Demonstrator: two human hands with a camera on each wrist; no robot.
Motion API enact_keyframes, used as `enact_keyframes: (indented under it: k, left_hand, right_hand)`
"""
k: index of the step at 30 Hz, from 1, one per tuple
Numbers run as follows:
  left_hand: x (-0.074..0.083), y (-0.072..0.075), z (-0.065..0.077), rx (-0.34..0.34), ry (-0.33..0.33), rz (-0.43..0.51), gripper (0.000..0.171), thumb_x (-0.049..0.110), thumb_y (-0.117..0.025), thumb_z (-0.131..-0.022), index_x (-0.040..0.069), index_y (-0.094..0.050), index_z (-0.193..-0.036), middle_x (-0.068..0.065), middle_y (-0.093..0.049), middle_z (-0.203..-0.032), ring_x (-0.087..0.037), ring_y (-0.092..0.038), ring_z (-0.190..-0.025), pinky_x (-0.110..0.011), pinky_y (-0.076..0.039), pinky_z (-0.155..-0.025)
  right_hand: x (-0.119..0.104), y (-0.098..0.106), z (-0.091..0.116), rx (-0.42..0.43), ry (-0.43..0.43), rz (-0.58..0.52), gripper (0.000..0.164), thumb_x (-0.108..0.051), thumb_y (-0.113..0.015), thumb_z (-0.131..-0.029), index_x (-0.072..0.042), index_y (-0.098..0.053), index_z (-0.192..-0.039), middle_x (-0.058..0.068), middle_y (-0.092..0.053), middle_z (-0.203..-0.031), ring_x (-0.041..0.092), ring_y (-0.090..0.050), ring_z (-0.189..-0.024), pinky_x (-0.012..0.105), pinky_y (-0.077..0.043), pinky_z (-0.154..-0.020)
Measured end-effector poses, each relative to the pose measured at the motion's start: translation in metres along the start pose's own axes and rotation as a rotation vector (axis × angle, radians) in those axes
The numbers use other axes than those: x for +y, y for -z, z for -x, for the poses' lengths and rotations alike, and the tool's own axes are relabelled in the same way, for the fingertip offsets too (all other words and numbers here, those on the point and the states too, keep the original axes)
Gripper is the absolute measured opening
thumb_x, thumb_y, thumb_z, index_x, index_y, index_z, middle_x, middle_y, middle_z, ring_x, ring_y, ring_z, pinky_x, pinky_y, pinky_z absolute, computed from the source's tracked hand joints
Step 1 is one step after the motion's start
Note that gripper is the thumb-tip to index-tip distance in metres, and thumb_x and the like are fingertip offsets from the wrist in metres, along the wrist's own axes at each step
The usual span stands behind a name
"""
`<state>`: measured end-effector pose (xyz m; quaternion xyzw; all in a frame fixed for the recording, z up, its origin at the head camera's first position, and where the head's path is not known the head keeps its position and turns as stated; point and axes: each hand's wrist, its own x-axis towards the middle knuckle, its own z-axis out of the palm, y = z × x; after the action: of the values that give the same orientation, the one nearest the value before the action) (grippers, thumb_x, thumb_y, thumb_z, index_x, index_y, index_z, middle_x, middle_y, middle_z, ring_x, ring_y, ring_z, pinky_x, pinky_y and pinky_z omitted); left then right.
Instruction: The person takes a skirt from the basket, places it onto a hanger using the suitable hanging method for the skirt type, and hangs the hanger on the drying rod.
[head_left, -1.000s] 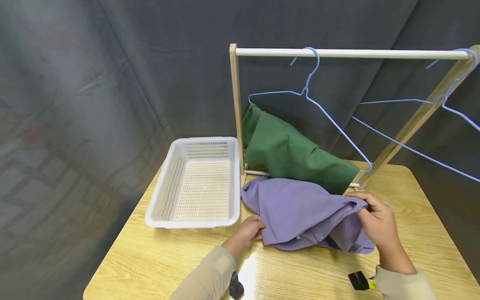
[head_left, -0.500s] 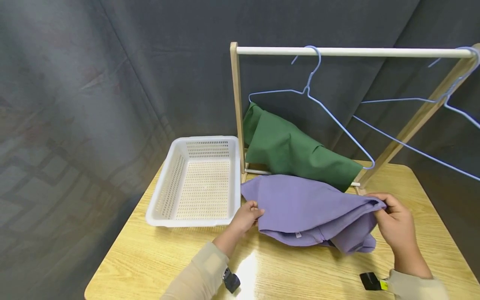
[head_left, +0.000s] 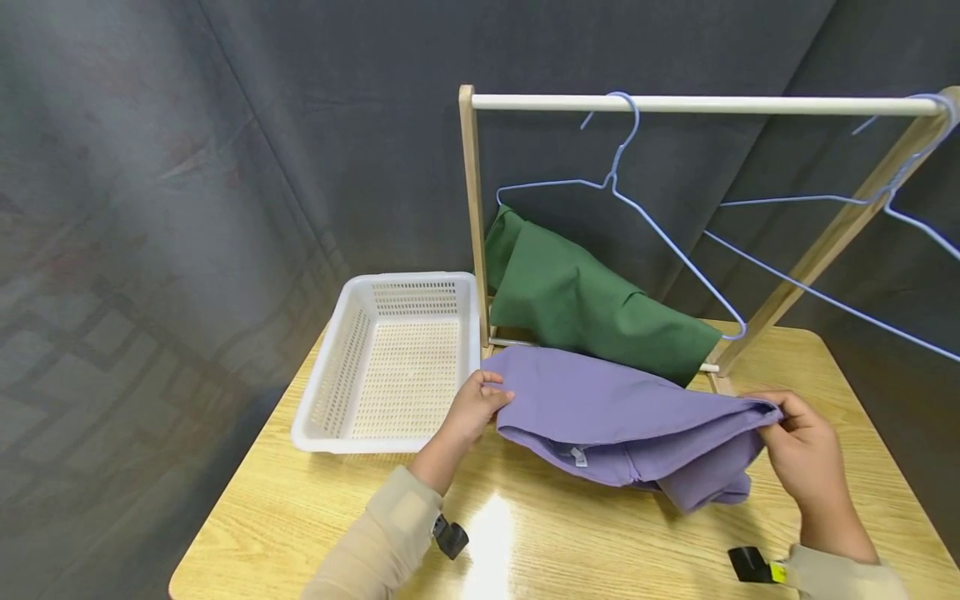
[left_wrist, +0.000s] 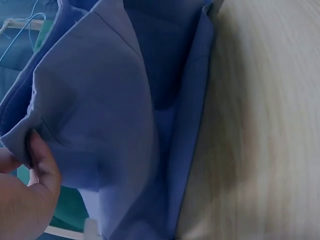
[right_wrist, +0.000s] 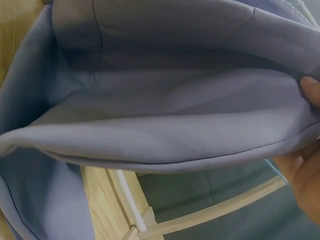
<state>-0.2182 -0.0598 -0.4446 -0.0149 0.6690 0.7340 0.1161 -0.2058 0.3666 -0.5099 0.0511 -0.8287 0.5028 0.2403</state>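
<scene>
A purple garment (head_left: 600,396), with a small white label (head_left: 579,457) inside its edge, is stretched between both hands over the table; whether it is a skirt or something else I cannot tell. My left hand (head_left: 471,406) pinches its left edge between thumb and fingers; in the left wrist view the hand (left_wrist: 31,200) grips a folded corner. At the other end my right hand (head_left: 808,454) holds the right edge. The right wrist view has the thumb inside the fabric's opening and the right hand's fingers (right_wrist: 307,180) below it. The garment's far underside is hidden.
Behind it, a green cloth (head_left: 592,287) slumps against the wooden rack (head_left: 471,208). Blue wire hangers (head_left: 660,233) hang from the white rail (head_left: 750,106). A white perforated basket (head_left: 315,392) stands left of the rack on the wooden table (head_left: 300,517).
My left hand has moved left and away from me with the garment's edge. The right hand has shifted right. The garment is spread wider, with its label and opening showing more.
</scene>
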Motion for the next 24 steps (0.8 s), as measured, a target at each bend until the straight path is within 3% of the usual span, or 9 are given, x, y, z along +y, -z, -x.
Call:
enact_keyframes:
  k: [2, 4, 8, 11, 14, 18, 22, 23, 24]
  left_hand:
    - [0.003, 0.001, -0.001, 0.006, 0.007, 0.02, 0.032, 0.001, -0.055, -0.08, -0.005, -0.039, -0.108, -0.006, -0.053, -0.074, -0.012, -0.054, -0.058, -0.023, -0.046, -0.057]
    - [0.007, 0.003, -0.001, 0.011, 0.007, 0.031, 0.033, 0.0, -0.055, -0.08, -0.005, -0.038, -0.109, -0.005, -0.052, -0.073, -0.011, -0.054, -0.057, -0.023, -0.046, -0.055]
    - [0.014, 0.005, -0.002, 0.023, 0.0, 0.065, 0.039, -0.001, -0.056, -0.079, -0.002, -0.039, -0.114, -0.003, -0.05, -0.068, -0.009, -0.05, -0.052, -0.02, -0.045, -0.051]
    - [0.017, 0.007, -0.002, 0.036, -0.024, 0.035, 0.036, 0.001, -0.057, -0.08, 0.001, -0.046, -0.114, 0.0, -0.048, -0.065, -0.006, -0.044, -0.05, -0.018, -0.04, -0.048]
    - [0.02, 0.01, -0.003, 0.028, -0.06, 0.004, 0.023, 0.005, -0.056, -0.082, -0.001, -0.055, -0.104, 0.0, -0.049, -0.069, -0.006, -0.042, -0.053, -0.017, -0.037, -0.049]
    - [0.023, 0.013, -0.005, -0.024, -0.078, 0.048, 0.016, 0.005, -0.052, -0.085, -0.006, -0.056, -0.097, -0.001, -0.05, -0.079, -0.006, -0.043, -0.063, -0.016, -0.036, -0.052]
    - [0.029, 0.018, -0.005, -0.1, -0.075, 0.094, 0.023, 0.004, -0.049, -0.086, -0.007, -0.051, -0.106, 0.0, -0.047, -0.087, -0.008, -0.041, -0.071, -0.016, -0.036, -0.06]
    - [0.03, 0.019, -0.004, -0.122, -0.071, 0.109, 0.026, 0.003, -0.048, -0.086, -0.007, -0.049, -0.109, 0.0, -0.046, -0.088, -0.008, -0.041, -0.074, -0.017, -0.036, -0.064]
    - [0.032, 0.02, -0.004, -0.147, -0.07, 0.126, 0.029, 0.003, -0.048, -0.085, -0.008, -0.046, -0.112, 0.0, -0.044, -0.088, -0.009, -0.04, -0.076, -0.019, -0.036, -0.069]
  right_hand:
    - [0.047, 0.006, 0.0, 0.015, -0.018, 0.039, 0.02, -0.005, -0.056, -0.083, -0.001, -0.06, -0.102, 0.012, -0.059, -0.098, 0.007, -0.056, -0.076, 0.015, -0.043, -0.057]
    - [0.074, 0.01, 0.0, 0.023, -0.028, 0.048, 0.02, -0.004, -0.055, -0.083, -0.001, -0.06, -0.102, 0.015, -0.059, -0.097, 0.008, -0.055, -0.073, 0.017, -0.043, -0.055]
    - [0.087, 0.012, 0.002, 0.044, -0.017, 0.049, 0.019, -0.006, -0.057, -0.082, -0.002, -0.061, -0.101, 0.014, -0.06, -0.094, 0.01, -0.055, -0.069, 0.018, -0.043, -0.052]
    - [0.052, 0.011, 0.004, 0.041, -0.014, 0.002, 0.015, -0.002, -0.057, -0.081, 0.0, -0.062, -0.095, 0.009, -0.061, -0.09, 0.008, -0.055, -0.068, 0.015, -0.042, -0.052]
    - [-0.021, 0.004, 0.007, 0.025, -0.001, -0.044, 0.01, 0.006, -0.055, -0.08, 0.002, -0.061, -0.087, 0.003, -0.062, -0.086, 0.006, -0.055, -0.069, 0.012, -0.041, -0.054]
    - [-0.116, -0.008, 0.011, 0.013, 0.011, -0.149, 0.027, 0.017, -0.048, -0.078, -0.006, -0.061, -0.078, -0.007, -0.06, -0.08, 0.001, -0.053, -0.067, 0.009, -0.04, -0.056]
    - [-0.141, -0.012, 0.013, 0.008, 0.003, -0.282, 0.035, 0.021, -0.045, -0.077, -0.009, -0.062, -0.081, -0.01, -0.059, -0.078, -0.002, -0.052, -0.066, 0.008, -0.04, -0.056]
    - [-0.138, -0.011, 0.012, 0.001, 0.0, -0.322, 0.033, 0.022, -0.044, -0.077, -0.006, -0.062, -0.083, -0.008, -0.06, -0.079, 0.0, -0.053, -0.067, 0.008, -0.04, -0.056]
    - [-0.109, -0.007, 0.011, -0.022, 0.018, -0.355, 0.03, 0.021, -0.045, -0.077, -0.002, -0.062, -0.087, -0.003, -0.061, -0.084, 0.002, -0.055, -0.07, 0.01, -0.041, -0.058]
